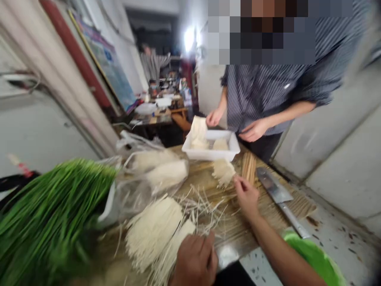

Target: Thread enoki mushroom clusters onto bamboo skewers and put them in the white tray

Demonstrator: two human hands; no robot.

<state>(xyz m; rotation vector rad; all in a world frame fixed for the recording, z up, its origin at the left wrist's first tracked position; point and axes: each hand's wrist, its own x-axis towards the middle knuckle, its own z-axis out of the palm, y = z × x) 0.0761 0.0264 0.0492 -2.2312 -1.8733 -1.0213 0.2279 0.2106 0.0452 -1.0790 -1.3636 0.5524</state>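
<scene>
Right forearm angles in from near right; right hand (248, 194) pinches pale bundle (222, 171) by its right edge, just near of white tray (208, 154). Frayed edge faces near; long axis unclear. Left hand (195, 258) curled, near; grip can't tell.

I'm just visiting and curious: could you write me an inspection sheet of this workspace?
Surface: wooden table, with loose pale strands scattered on it.
Job's things: pale stringy bundles; a pale clump; a white tray holding pale pieces.
Clutter: cleaver, handle jutting past the edge; wooden sticks; plastic bags; green stalks.
Hands: right hand pinches the pale clump; left hand is at the bundles, its grip hidden.
Cables: a blurred line on the left wall, possibly one.
Surroundings: co-worker behind the tray; bright lamp; green basin at lower right.
</scene>
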